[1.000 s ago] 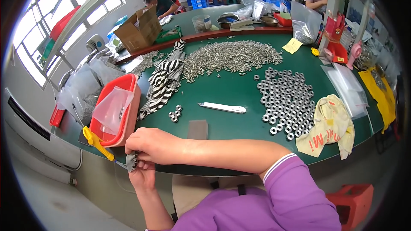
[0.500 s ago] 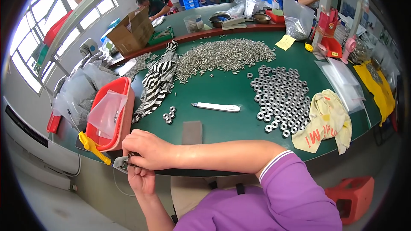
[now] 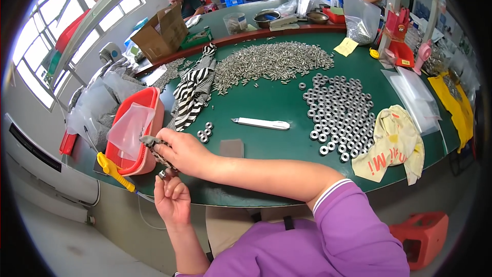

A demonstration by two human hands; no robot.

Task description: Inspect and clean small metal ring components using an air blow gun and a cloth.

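My right hand (image 3: pixel 185 155) is closed around a pair of pliers (image 3: pixel 148 141), whose grey head points left, close to the red basin's near rim. Just below, my left hand (image 3: pixel 173 202) pinches a small metal ring (image 3: pixel 162 174) between thumb and fingertips, off the table's front edge. The pliers' jaws are apart from that ring. Beyond my right hand, a few metal rings (image 3: pixel 205 132) stand in a small cluster on the green table (image 3: pixel 277 149). A grey-brown block (image 3: pixel 231 148) lies beside my right forearm.
A white utility knife (image 3: pixel 263 123) lies mid-table. Behind it spreads a heap of small metal pins (image 3: pixel 271 61). Many metal rings (image 3: pixel 338 113) stand at right, by a yellowish cloth (image 3: pixel 392 146). At left are the red basin (image 3: pixel 156 100), striped cloth (image 3: pixel 192 92) and yellow air gun (image 3: pixel 115 174).
My hands, close together before, are now apart. The right hand with the pliers has risen toward the basin; the left hand stays lower, and the ring in its fingers has come into sight.
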